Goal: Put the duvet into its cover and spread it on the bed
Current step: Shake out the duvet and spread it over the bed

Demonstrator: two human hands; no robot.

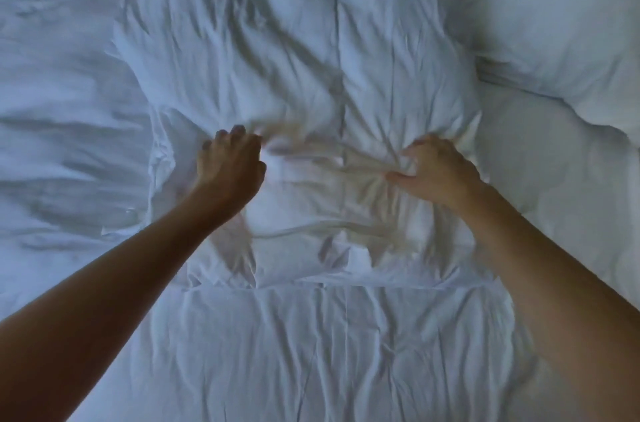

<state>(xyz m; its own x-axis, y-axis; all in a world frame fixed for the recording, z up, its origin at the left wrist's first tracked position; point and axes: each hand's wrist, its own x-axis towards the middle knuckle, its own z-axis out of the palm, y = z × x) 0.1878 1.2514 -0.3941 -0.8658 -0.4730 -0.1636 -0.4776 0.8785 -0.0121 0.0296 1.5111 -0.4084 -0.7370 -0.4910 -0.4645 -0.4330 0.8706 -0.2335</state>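
Head view: white bedding fills the frame, dim bluish light; a crumpled white fabric duvet cover lies across the middle of the bed, running from the far edge toward the person, its near edge a straight hem line across the lower middle; padded white quilted duvet lies flat and wrinkled at the bed's near edge, under and in front of that hem; whether any of the duvet is already inside the cover cannot be told; left hand reaches in from the near left corner, bare forearm extended, fingers curled and bunching the cover fabric at its left-middle part, fingertips blurred; right hand comes in from the near right side, fingers and thumb pinching a gathered knot of cover fabric, creases radiating out from the grip; the two hands are well apart, on roughly the same line across the cover, fabric between them puckered; a plump white pillow sits at the far right corner, just beside the cover's right edge; rumpled white bed sheet covers the left side of the bed, touching the cover's left edge.
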